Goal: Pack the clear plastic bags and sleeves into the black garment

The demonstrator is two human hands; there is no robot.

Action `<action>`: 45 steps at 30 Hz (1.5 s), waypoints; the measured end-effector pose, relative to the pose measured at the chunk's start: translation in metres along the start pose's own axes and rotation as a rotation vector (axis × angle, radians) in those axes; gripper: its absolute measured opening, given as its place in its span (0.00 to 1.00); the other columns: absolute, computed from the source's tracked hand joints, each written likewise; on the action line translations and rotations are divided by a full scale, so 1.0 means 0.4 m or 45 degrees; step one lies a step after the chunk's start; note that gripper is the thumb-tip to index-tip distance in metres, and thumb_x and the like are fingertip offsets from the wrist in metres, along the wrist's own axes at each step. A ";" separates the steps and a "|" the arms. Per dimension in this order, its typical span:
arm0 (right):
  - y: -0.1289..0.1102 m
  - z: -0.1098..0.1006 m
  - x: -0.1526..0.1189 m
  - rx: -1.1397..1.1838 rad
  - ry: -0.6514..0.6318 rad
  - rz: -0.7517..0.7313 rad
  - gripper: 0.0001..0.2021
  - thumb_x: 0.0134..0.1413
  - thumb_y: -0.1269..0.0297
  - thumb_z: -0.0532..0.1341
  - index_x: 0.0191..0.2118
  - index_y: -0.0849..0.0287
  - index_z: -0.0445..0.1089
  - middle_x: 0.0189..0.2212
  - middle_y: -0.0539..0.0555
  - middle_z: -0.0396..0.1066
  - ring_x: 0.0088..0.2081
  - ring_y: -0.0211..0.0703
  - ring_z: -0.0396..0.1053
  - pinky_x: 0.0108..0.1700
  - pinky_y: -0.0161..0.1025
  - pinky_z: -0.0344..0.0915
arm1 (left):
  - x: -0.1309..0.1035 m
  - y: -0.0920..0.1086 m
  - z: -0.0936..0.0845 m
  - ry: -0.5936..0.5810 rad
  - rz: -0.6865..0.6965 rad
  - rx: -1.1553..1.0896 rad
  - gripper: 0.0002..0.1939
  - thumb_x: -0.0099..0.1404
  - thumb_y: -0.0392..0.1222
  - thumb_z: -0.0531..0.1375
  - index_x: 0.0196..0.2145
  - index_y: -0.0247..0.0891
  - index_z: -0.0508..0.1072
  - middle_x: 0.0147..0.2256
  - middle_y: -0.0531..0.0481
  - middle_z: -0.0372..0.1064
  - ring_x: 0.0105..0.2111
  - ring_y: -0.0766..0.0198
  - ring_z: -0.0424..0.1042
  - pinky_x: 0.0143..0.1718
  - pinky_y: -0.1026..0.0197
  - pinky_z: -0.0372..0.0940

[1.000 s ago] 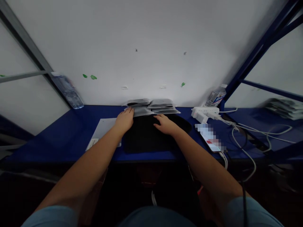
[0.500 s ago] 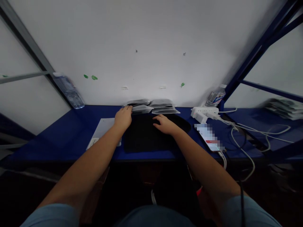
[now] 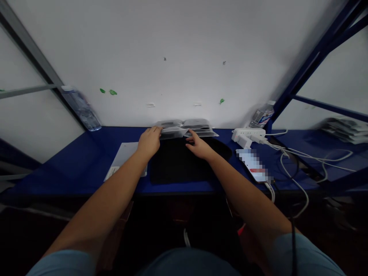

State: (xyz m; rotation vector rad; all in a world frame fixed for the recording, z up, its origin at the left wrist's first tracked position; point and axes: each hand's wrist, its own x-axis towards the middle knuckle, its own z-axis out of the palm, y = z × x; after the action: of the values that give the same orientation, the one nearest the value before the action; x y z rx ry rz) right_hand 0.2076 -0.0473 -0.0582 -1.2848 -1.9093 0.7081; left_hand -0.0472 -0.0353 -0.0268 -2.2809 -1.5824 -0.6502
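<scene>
While the left hand [image 3: 149,143] had its fingers bent at the left end of the front-left plastic packet [image 3: 174,133], its thumb was hidden, so I could not tell if it gripped. The right hand [image 3: 201,147] was half open, fingertips near the packet's right corner. This packet, flat and cloudy, was behind the matte black mat [image 3: 184,165], beside other thin packets [image 3: 201,133], their contents unclear. The left forearm partly covered a smooth pale sheet [image 3: 125,153].
</scene>
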 end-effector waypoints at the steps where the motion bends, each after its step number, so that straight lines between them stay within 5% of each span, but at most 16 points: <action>1: 0.005 0.004 0.006 0.074 0.002 -0.012 0.40 0.61 0.67 0.61 0.73 0.58 0.41 0.58 0.63 0.70 0.57 0.47 0.70 0.61 0.49 0.65 | 0.000 -0.001 0.000 -0.003 0.019 -0.005 0.22 0.71 0.34 0.49 0.59 0.34 0.69 0.55 0.39 0.71 0.52 0.48 0.70 0.54 0.49 0.65; 9: 0.009 0.011 0.017 0.179 -0.040 -0.001 0.36 0.59 0.71 0.60 0.72 0.59 0.48 0.64 0.64 0.64 0.60 0.47 0.68 0.62 0.50 0.64 | -0.003 -0.004 0.007 -0.115 0.083 -0.071 0.21 0.67 0.38 0.59 0.57 0.37 0.69 0.57 0.41 0.69 0.56 0.50 0.68 0.59 0.50 0.63; 15: -0.008 0.009 0.007 0.188 -0.073 -0.041 0.35 0.58 0.73 0.60 0.70 0.59 0.52 0.64 0.63 0.64 0.59 0.46 0.69 0.62 0.50 0.64 | -0.006 0.006 -0.003 -0.094 0.041 0.016 0.20 0.68 0.36 0.56 0.57 0.40 0.70 0.56 0.43 0.71 0.54 0.47 0.69 0.55 0.49 0.66; 21: -0.021 -0.011 0.001 0.160 0.121 -0.126 0.28 0.58 0.72 0.58 0.65 0.56 0.62 0.57 0.60 0.71 0.55 0.46 0.71 0.60 0.51 0.66 | -0.017 0.025 -0.027 -0.003 0.084 0.000 0.20 0.70 0.35 0.54 0.59 0.38 0.69 0.58 0.42 0.70 0.55 0.47 0.68 0.55 0.47 0.64; 26: -0.032 -0.048 -0.014 -0.180 0.343 -0.183 0.24 0.58 0.63 0.63 0.60 0.58 0.68 0.50 0.61 0.70 0.50 0.50 0.72 0.57 0.51 0.68 | -0.033 0.067 -0.040 0.033 0.193 -0.014 0.21 0.72 0.36 0.53 0.61 0.39 0.68 0.59 0.43 0.69 0.57 0.48 0.67 0.56 0.47 0.63; 30: -0.044 -0.062 -0.025 -0.404 0.182 -0.263 0.31 0.55 0.65 0.67 0.65 0.53 0.65 0.56 0.60 0.66 0.56 0.52 0.68 0.61 0.50 0.64 | -0.048 0.102 -0.043 0.044 0.333 -0.049 0.20 0.73 0.37 0.51 0.61 0.38 0.68 0.59 0.42 0.69 0.58 0.48 0.66 0.57 0.45 0.61; 33: -0.045 -0.068 -0.023 -0.459 0.078 -0.273 0.26 0.58 0.71 0.63 0.62 0.52 0.68 0.55 0.57 0.71 0.56 0.51 0.69 0.62 0.51 0.63 | -0.052 0.114 -0.043 0.014 0.381 -0.092 0.19 0.74 0.38 0.52 0.60 0.38 0.69 0.59 0.42 0.69 0.58 0.48 0.67 0.59 0.45 0.60; 38: -0.036 -0.079 -0.016 -0.432 0.165 -0.250 0.18 0.58 0.76 0.58 0.51 0.54 0.75 0.51 0.54 0.76 0.53 0.49 0.72 0.60 0.47 0.65 | -0.039 0.080 -0.044 -0.093 0.343 -0.289 0.20 0.72 0.45 0.58 0.59 0.41 0.71 0.58 0.44 0.71 0.58 0.52 0.69 0.60 0.49 0.63; 45: -0.024 -0.087 -0.015 -0.254 0.283 -0.078 0.11 0.61 0.68 0.58 0.45 0.55 0.77 0.44 0.53 0.80 0.44 0.48 0.75 0.50 0.44 0.69 | -0.014 -0.007 -0.034 -0.264 0.279 -0.496 0.31 0.65 0.45 0.65 0.64 0.46 0.66 0.62 0.46 0.67 0.60 0.53 0.68 0.60 0.51 0.64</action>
State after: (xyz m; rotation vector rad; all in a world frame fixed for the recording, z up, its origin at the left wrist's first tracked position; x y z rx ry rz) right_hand 0.2318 -0.0546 -0.0316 -1.3584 -1.8616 0.3336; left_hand -0.0541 -0.0454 -0.0181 -2.8398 -1.3520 -0.7365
